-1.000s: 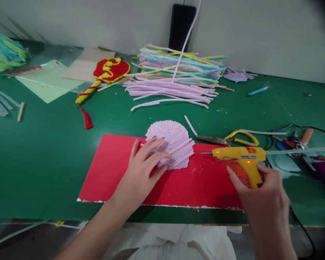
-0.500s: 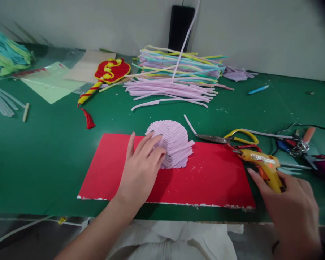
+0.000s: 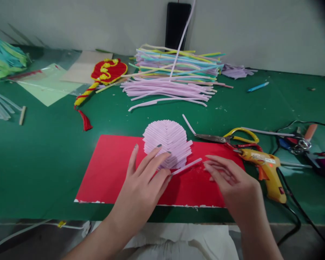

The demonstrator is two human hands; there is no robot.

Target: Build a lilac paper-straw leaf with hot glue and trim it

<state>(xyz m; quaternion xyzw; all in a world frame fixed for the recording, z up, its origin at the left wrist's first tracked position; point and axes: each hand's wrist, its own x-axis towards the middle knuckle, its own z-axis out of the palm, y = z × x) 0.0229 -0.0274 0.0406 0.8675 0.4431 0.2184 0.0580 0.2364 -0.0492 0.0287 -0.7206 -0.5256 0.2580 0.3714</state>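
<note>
A round panel of lilac pipe cleaners (image 3: pixel 165 135), laid in a herringbone pattern, rests on a red board (image 3: pixel 113 169). My left hand (image 3: pixel 144 178) lies over its lower edge, thumb and forefinger pinching one end of a short lilac pipe cleaner (image 3: pixel 188 166). The piece slants up to the right over the board. Close to its free end is my right hand (image 3: pixel 233 182), empty, thumb a little apart from the loosely bent fingers. The yellow glue gun (image 3: pixel 271 166) lies on its side to the right of that hand.
Scissors (image 3: pixel 213 139) with yellow and red handles lie behind the board's right side. Bundled pipe cleaners (image 3: pixel 173 68) and a dark phone (image 3: pixel 177 27) are at the back. A red and yellow fan-shaped craft (image 3: pixel 108 72) lies back left. Black cables hang off the table's right front.
My right hand has let go of the glue gun and moved left over the board. My left hand has slid slightly down, with the short pipe cleaner now angled off the panel.
</note>
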